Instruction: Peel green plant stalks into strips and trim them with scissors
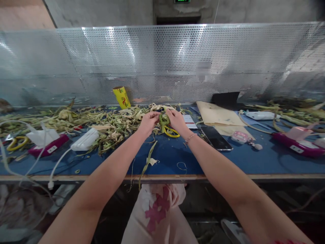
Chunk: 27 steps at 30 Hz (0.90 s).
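Note:
My left hand [149, 122] and my right hand [176, 120] meet over the middle of the blue table. Between them is a curled green plant strip [163, 121], and the fingers of both hands are closed on it. Right below it lies a yellow loop handle [172, 132], which looks like part of a pair of scissors. A heap of dried, pale green leaves [119, 123] spreads beside my left hand. One long leaf strip [147, 162] lies near the table's front edge, between my forearms.
A yellow packet [122, 97] leans at the perforated metal screen [157, 61]. Right of my hands are a black phone [216, 138], a pink earphone case [240, 137] and brown paper [215, 115]. Purple power strips [48, 145] and white cables [57, 164] flank the work area.

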Each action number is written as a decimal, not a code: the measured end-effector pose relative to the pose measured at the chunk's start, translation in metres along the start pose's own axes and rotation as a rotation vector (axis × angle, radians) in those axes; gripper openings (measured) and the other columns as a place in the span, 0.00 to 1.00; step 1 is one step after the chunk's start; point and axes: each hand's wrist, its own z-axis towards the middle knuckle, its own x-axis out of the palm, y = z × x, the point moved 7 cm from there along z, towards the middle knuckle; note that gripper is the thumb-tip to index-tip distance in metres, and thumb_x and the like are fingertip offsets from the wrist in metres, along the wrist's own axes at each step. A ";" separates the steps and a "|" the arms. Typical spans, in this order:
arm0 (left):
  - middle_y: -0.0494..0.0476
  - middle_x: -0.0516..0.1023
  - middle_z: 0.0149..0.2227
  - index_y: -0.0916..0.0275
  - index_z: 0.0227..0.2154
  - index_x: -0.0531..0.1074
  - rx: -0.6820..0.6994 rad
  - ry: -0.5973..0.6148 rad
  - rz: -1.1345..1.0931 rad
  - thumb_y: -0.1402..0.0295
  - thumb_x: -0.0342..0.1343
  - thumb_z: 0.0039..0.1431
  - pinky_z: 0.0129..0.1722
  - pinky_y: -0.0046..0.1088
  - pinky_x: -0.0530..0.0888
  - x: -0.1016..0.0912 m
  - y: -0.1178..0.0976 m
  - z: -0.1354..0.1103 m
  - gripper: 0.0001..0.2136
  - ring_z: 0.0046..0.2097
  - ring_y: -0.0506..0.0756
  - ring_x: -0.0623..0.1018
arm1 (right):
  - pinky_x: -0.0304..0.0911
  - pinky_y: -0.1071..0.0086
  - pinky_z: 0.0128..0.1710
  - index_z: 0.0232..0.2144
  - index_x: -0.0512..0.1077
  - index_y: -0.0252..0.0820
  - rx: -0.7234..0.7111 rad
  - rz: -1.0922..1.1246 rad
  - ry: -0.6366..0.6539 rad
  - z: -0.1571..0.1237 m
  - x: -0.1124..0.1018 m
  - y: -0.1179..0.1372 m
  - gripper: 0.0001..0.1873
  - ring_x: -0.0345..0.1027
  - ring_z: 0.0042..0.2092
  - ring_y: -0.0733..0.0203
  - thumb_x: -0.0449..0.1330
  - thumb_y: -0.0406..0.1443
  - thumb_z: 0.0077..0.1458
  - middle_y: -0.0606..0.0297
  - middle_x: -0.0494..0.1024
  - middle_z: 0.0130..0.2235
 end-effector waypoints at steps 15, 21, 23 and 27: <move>0.48 0.68 0.17 0.68 0.22 0.73 -0.049 -0.047 0.018 0.70 0.61 0.40 0.27 0.23 0.65 -0.006 0.012 0.002 0.06 0.23 0.45 0.67 | 0.46 0.70 0.25 0.18 0.54 0.43 -0.058 -0.014 -0.108 -0.005 -0.008 0.010 0.19 0.48 0.23 0.68 0.47 0.46 0.54 0.72 0.54 0.19; 0.49 0.69 0.19 0.66 0.19 0.70 -0.120 -0.050 -0.049 0.67 0.64 0.37 0.28 0.23 0.66 -0.004 0.016 0.001 0.10 0.24 0.45 0.68 | 0.45 0.71 0.25 0.18 0.53 0.43 -0.047 0.014 -0.100 -0.007 -0.008 0.013 0.19 0.47 0.23 0.68 0.48 0.46 0.54 0.73 0.53 0.19; 0.49 0.69 0.19 0.66 0.19 0.69 -0.134 -0.021 -0.096 0.68 0.64 0.36 0.27 0.23 0.65 0.000 0.014 -0.001 0.10 0.24 0.45 0.67 | 0.45 0.71 0.25 0.18 0.52 0.43 -0.043 0.030 -0.094 -0.007 -0.008 0.013 0.18 0.46 0.23 0.69 0.50 0.46 0.52 0.74 0.52 0.19; 0.48 0.66 0.18 0.66 0.18 0.68 -0.129 0.047 -0.119 0.68 0.64 0.36 0.22 0.22 0.62 0.006 0.013 -0.003 0.11 0.21 0.44 0.64 | 0.46 0.71 0.25 0.19 0.53 0.43 -0.048 0.034 -0.066 -0.007 -0.005 0.011 0.17 0.46 0.23 0.69 0.54 0.45 0.49 0.74 0.54 0.19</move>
